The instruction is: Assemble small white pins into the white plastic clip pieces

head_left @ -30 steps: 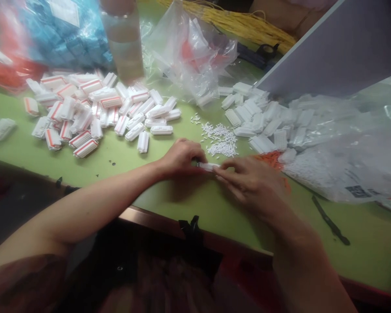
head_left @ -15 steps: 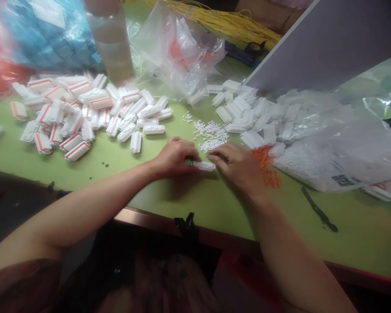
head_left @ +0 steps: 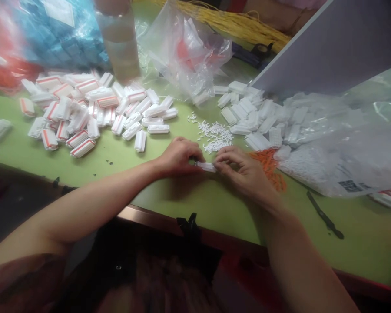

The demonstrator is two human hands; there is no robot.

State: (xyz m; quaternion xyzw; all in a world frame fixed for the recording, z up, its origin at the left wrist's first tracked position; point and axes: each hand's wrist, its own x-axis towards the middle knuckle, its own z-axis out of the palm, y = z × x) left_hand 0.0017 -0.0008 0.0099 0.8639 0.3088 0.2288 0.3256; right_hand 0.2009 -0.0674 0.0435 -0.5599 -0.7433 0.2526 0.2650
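My left hand (head_left: 179,155) is closed on one end of a small white plastic connector block (head_left: 206,166) that lies on the green table (head_left: 195,204). My right hand (head_left: 244,171) pinches at the block's other end with bent fingers. Just beyond both hands lies a small heap of tiny white pins (head_left: 217,135). A patch of small orange pieces (head_left: 270,167) lies to the right of my right hand.
A pile of white blocks with red strips (head_left: 84,111) lies at the left, and plain white blocks (head_left: 254,115) at the right by clear plastic bags (head_left: 339,148). A bottle (head_left: 119,39), blue and red bags, yellow wires and a grey board stand behind. A black tie (head_left: 324,215) lies at right.
My right hand reached out to the pin heap half a second ago and has come back to the block. My left hand has held the block still.
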